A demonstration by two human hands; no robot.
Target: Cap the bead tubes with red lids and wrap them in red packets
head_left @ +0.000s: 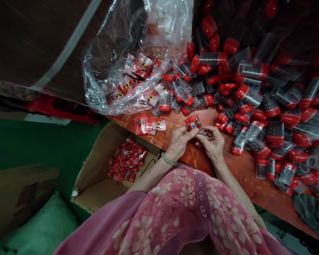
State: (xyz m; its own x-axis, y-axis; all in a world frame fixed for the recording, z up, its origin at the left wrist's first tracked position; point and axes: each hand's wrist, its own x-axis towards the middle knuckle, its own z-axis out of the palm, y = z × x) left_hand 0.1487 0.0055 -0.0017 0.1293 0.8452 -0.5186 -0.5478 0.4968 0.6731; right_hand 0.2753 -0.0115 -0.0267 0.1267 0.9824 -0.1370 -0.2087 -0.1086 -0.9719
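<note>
"Risks with that red packet (194, 122)?"

"Slipping, I'd judge: left hand (179, 140) and right hand (213, 144), close together, both pinch its lower edge above the tabletop (243, 180), and its film looks slick. Heaped tubes (251, 95) just beside the right hand could roll if nudged."

"And the textures?"

"Glossy, crinkled packet; clear cylindrical tubes with rounded red ends; wrinkled see-through plastic bag (172, 32); rough-edged cardboard box (95, 193)."
</note>
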